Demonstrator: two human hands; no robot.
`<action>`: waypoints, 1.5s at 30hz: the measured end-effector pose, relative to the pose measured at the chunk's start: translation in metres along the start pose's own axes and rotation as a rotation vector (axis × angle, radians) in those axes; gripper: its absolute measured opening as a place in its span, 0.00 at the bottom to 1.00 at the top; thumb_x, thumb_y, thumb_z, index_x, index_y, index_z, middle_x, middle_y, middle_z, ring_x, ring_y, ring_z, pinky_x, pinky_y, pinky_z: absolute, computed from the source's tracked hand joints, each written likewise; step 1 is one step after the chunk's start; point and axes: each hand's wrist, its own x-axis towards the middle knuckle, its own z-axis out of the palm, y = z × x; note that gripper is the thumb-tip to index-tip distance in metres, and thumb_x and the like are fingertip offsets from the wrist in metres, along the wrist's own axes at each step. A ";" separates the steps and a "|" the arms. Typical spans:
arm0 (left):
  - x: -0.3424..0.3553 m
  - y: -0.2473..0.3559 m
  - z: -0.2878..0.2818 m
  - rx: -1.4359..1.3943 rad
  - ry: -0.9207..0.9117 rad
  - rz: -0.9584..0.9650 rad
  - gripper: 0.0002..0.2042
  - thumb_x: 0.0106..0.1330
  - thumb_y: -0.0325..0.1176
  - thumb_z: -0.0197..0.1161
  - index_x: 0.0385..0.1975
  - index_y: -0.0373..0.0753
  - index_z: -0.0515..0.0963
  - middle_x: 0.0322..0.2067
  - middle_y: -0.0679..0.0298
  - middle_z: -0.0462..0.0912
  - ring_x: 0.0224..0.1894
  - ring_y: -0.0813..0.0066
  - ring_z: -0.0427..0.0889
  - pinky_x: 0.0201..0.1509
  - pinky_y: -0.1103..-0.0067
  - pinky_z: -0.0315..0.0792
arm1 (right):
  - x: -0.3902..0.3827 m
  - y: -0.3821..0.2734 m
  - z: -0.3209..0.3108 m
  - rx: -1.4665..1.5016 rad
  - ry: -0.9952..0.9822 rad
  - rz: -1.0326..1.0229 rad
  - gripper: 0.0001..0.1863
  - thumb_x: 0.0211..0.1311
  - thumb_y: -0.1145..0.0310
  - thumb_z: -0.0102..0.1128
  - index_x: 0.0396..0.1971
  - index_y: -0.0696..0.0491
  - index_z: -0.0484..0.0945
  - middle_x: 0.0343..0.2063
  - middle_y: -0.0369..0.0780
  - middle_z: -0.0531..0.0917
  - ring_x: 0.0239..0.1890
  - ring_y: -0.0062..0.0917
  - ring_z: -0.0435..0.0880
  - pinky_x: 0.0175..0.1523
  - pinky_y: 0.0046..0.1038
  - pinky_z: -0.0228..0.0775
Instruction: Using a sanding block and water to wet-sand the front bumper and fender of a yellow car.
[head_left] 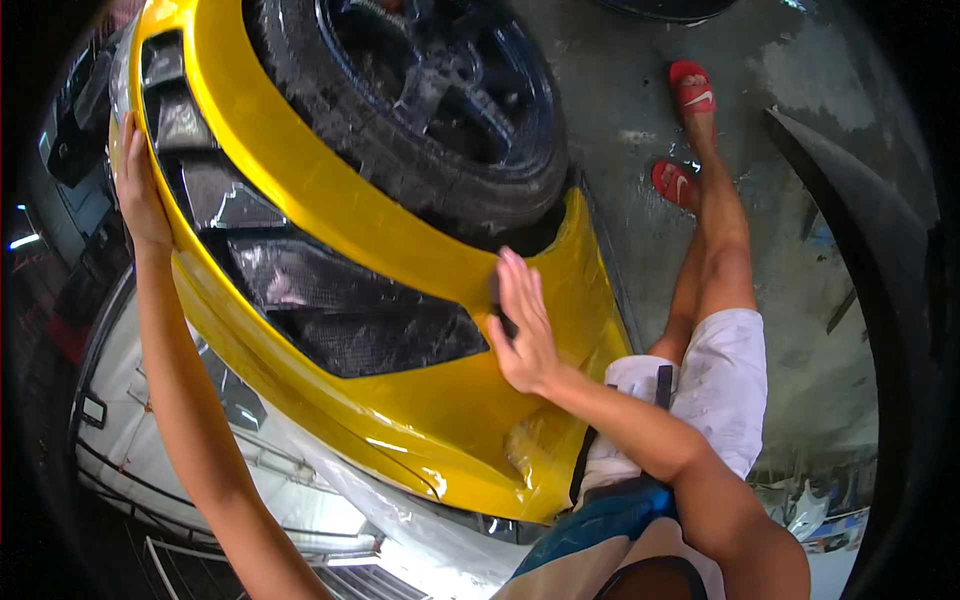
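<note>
Nearest, the left arm (190, 400) spans lower left; the left hand (143, 195) lies flat, gripping nothing, against the yellow car panel (400, 228) across left and centre. Centrally, the right hand (525, 325), fingers straight, partly hides a dark object (508, 322); its hold is unclear.

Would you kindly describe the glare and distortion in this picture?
Head view: white glare streaks the glossy yellow car body panel; head view: fisheye distortion curves lines near the picture's black rim; head view: bright light washes out part of the lower edge.

A patchy grey floor (620, 100) spreads at right; a bright strip light (25, 241) glows far left.
</note>
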 end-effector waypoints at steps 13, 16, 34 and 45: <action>-0.004 0.006 0.003 0.199 0.030 0.083 0.22 0.80 0.40 0.48 0.67 0.35 0.73 0.71 0.57 0.71 0.73 0.66 0.68 0.76 0.78 0.57 | 0.070 -0.034 -0.015 -0.018 -0.207 -0.450 0.56 0.48 0.68 0.69 0.78 0.59 0.49 0.77 0.52 0.54 0.79 0.48 0.52 0.80 0.57 0.35; -0.009 0.012 0.005 0.362 0.011 0.145 0.23 0.79 0.42 0.49 0.67 0.36 0.73 0.71 0.60 0.70 0.73 0.67 0.68 0.75 0.80 0.57 | 0.037 -0.018 -0.030 -0.116 -0.316 -0.454 0.55 0.48 0.66 0.70 0.78 0.57 0.52 0.78 0.50 0.55 0.80 0.45 0.52 0.80 0.56 0.38; -0.006 0.003 -0.004 0.310 -0.092 0.235 0.23 0.81 0.39 0.45 0.70 0.33 0.69 0.74 0.58 0.66 0.77 0.68 0.60 0.80 0.77 0.51 | 0.090 -0.043 -0.014 -0.101 -0.276 -0.557 0.56 0.40 0.66 0.70 0.76 0.56 0.56 0.77 0.47 0.58 0.79 0.47 0.55 0.79 0.58 0.37; -0.014 0.020 -0.008 0.322 -0.057 0.130 0.24 0.79 0.40 0.49 0.70 0.37 0.69 0.73 0.58 0.67 0.77 0.65 0.61 0.79 0.75 0.51 | 0.139 -0.096 -0.005 0.001 -0.225 -0.539 0.50 0.53 0.71 0.67 0.77 0.55 0.54 0.76 0.50 0.59 0.77 0.52 0.55 0.79 0.57 0.40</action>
